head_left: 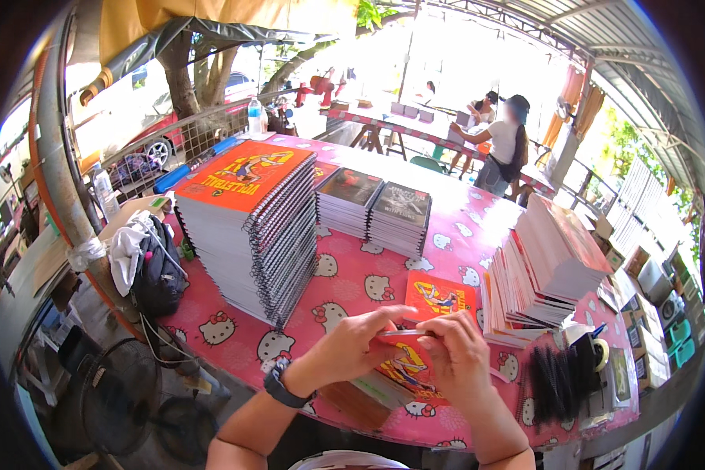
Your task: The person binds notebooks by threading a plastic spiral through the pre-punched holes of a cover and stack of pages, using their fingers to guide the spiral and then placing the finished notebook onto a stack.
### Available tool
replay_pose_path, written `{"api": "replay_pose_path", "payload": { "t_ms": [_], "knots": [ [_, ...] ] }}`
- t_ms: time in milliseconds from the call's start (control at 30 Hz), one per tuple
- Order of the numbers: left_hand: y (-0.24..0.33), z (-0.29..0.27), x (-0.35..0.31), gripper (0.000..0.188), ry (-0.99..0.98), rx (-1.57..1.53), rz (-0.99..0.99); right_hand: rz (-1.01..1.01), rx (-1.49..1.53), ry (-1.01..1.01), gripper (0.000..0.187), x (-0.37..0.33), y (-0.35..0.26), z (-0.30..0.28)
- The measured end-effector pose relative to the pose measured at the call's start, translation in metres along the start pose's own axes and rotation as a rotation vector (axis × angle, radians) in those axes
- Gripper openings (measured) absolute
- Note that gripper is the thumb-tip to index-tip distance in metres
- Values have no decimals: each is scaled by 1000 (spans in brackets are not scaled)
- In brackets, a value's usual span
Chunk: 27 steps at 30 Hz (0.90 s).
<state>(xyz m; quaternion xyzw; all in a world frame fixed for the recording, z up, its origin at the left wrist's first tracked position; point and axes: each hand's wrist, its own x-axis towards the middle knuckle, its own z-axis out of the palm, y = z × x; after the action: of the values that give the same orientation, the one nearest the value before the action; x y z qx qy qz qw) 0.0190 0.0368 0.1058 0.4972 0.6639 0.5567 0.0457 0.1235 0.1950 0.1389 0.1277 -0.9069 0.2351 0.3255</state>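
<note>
My left hand [343, 346], with a dark watch on its wrist, pinches one end of a thin orange-covered booklet [403, 334] held up above the table's front edge. At its other end, the fingers and thumb of my right hand [460, 356] are closed on it. Its upper edge faces me, so most of its cover is hidden. Below the hands lies an orange cover with a yellow figure [415, 378], partly covered by my fingers. Just beyond sits another orange-covered booklet [437, 295], flat on the pink tablecloth [352, 270].
A tall stack of spiral-bound notebooks [247, 211] stands left, beside two lower stacks [399, 215]. Unbound booklets [536, 274] are piled right. Black spiral coils [556, 380] and a tape roll [601, 354] lie near right. A person [505, 141] stands by the far table.
</note>
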Motion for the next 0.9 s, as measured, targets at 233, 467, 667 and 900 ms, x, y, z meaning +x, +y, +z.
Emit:
{"api": "replay_pose_path", "payload": {
  "t_ms": [233,467,667,900],
  "knots": [
    [27,-128,25,53,994,71,308,82,236,685,59,9,32,-54],
    [-39,-217,22,70,1166,655,-37,427,520,250,23,-23,96,-3],
    [-47,-223,12,70,1370,1168,-166,496,214,145,18,-40,163,48],
    [-24,-169,24,20,811,944,463,281,-310,-159,34,-82,227,89]
  ]
}}
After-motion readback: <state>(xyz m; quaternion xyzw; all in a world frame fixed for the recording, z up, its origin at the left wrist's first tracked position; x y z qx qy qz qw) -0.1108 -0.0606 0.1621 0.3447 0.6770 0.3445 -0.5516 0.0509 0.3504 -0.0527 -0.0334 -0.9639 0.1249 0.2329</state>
